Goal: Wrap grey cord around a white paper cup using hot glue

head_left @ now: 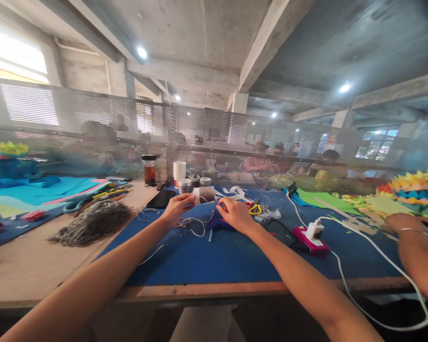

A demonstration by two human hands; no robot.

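Observation:
My left hand (178,209) grips a white paper cup wrapped with grey-brown cord (204,194), lying on its side above the blue mat. Close to the cup's right end, my right hand (233,213) has its fingers pinched together; a strand of the cord seems to run to them, though the fingertips are small and partly hidden. Beneath the right hand lies a blue glue gun (219,223), half covered by it. Thin pale strands (194,225) curl on the mat between my hands. White stacked cups (179,170) and several smaller cups (184,185) stand just behind.
A grey cord bundle (96,223), scissors (76,205), phone (161,198) and lidded jar (149,171) are on the left. To the right are yellow-handled pliers (254,209), a pink power strip (311,240) with white cable, and another person's hands (406,225). A perforated screen (214,133) closes the back.

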